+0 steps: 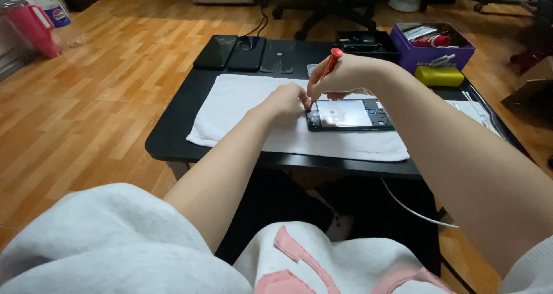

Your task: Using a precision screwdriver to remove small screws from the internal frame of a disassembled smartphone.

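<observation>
left hand (285, 102) curled, fingertips down; right hand (340, 75) pinching closed

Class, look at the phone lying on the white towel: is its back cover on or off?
Off. The phone lies with its inner frame, a pale plate and small parts exposed, flat on the towel.

Red-orange screwdriver (331, 61) handle at upper centre; opened phone (349, 115) below it, black frame around a pale silvery panel with a small blue dot at its right. White towel (247, 98) on a black table (173, 138); purple box (433, 47) and yellow block (439, 75) at upper right. Floor (86, 115) of orange-brown wood parquet; pink jug (36, 27) at upper left; light grey clothing (103, 242) with pink markings along the bottom.
</observation>
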